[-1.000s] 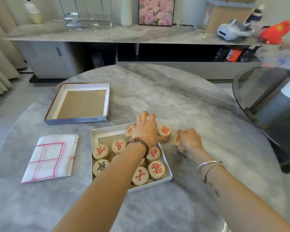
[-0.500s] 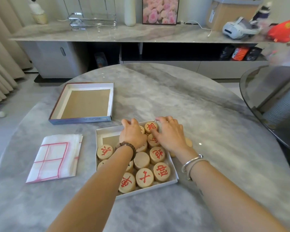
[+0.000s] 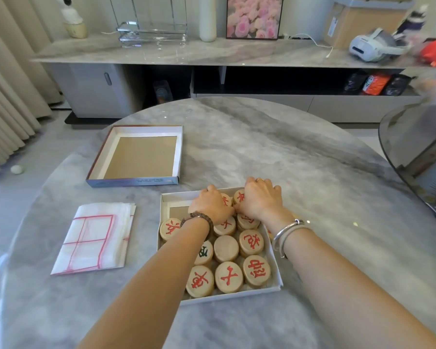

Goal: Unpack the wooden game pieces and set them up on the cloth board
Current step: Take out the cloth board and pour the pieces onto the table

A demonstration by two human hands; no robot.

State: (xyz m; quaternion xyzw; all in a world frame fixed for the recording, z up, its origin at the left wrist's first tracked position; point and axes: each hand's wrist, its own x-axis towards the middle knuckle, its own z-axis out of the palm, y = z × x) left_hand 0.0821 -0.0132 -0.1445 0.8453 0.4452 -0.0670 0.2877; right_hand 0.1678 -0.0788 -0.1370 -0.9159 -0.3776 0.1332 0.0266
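A shallow white box [image 3: 233,296] on the marble table holds several round wooden game pieces [image 3: 251,243] with red or green characters. Both hands are at the box's far end, side by side. My left hand [image 3: 210,205] curls its fingers down over pieces near the far rim. My right hand [image 3: 260,198] curls over the pieces next to it. The fingertips of both are hidden. The cloth board [image 3: 96,238], white with red lines, lies folded to the left of the box.
The box's lid [image 3: 139,157] lies upturned at the far left of the table. A loose piece [image 3: 269,234] peeks out beside the box's right wall under my right wrist. A dark glass table edge [image 3: 418,157] juts in at the right.
My right hand came back from the table right of the box and now sits on pieces at the box's far end. My left hand shifted slightly left over the far pieces.
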